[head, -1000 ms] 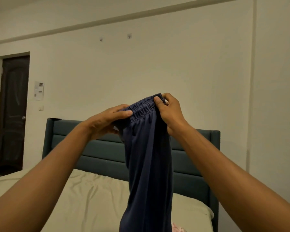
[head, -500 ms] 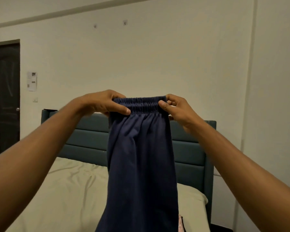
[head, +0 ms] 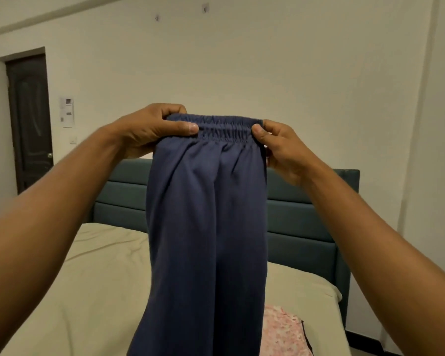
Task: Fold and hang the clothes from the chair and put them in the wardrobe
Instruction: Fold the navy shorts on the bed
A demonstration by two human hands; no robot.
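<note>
A pair of navy blue trousers (head: 206,227) hangs in front of me, held up by its gathered elastic waistband. My left hand (head: 149,129) pinches the waistband's left end, thumb on the near side. My right hand (head: 280,147) pinches the right end. The waistband is stretched level between them and the legs drop straight down past the bottom of the view. The chair and the wardrobe are out of sight.
Below the trousers lies a bed with a cream sheet (head: 93,291) and a teal padded headboard (head: 301,217). A pink patterned garment (head: 280,332) lies on the bed at lower right. A dark door (head: 28,119) stands at the far left.
My hands have drawn apart, stretching the waistband from a tilted bunch into a wide level line. The trousers now hang flatter and broader.
</note>
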